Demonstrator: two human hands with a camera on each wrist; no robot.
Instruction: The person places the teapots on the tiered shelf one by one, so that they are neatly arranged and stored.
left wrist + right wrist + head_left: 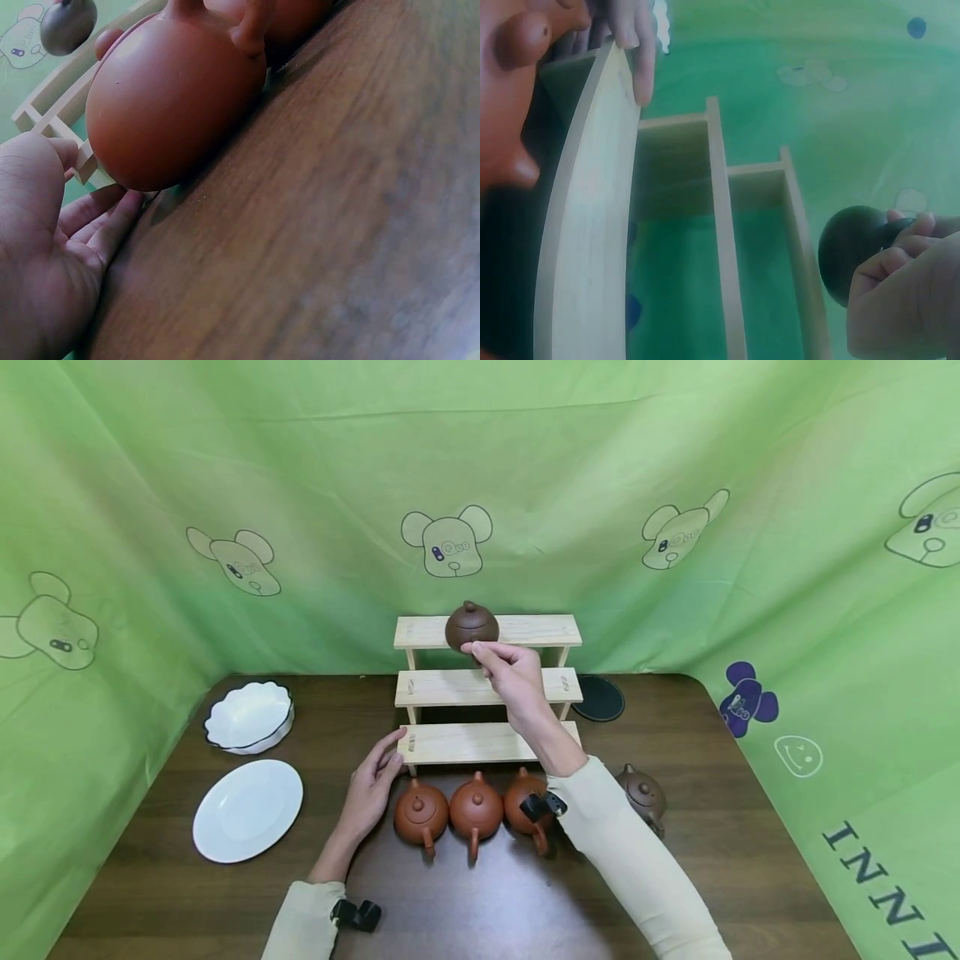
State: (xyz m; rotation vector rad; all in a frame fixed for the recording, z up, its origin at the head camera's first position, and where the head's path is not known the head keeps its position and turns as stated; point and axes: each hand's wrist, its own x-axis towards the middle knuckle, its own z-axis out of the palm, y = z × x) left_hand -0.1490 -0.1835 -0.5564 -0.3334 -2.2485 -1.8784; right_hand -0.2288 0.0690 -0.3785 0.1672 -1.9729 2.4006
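1 dark brown teapot (pixel 471 620) is at the top step (pixel 540 629) of the pale wooden rack (pixel 510 687), its lid knob upward; we cannot tell whether its base touches the wood. Our right hand (pixel 520 683) reaches to it over the lower 2 steps, the fingers (pixel 495 652) and thumb pinching the teapot at its near side, by the handle.

Our left hand (pixel 372 787) is lower down — it holds the left end of the bottom step (pixel 465 743), thumb and fingers about the plank.

Just in front of the rack, 3 red-brown teapots (pixel 477 810) stand side by side on the worktop (pixel 465 918), spouts towards the rack and handles towards us. The rightmost is partly covered by the black wrist camera (pixel 542 807) on our right sleeve (pixel 626 860). Beyond that sleeve we see another dark teapot (pixel 643 792) on the worktop.

To our left are 2 white dishes — a fluted bowl (pixel 258 742) with a dark rim, and nearer us a flat oval plate (pixel 247 810). A dark round mat (pixel 602 697) lies just right of the rack, and green cloth (pixel 562 468) printed with cartoon heads hangs behind.
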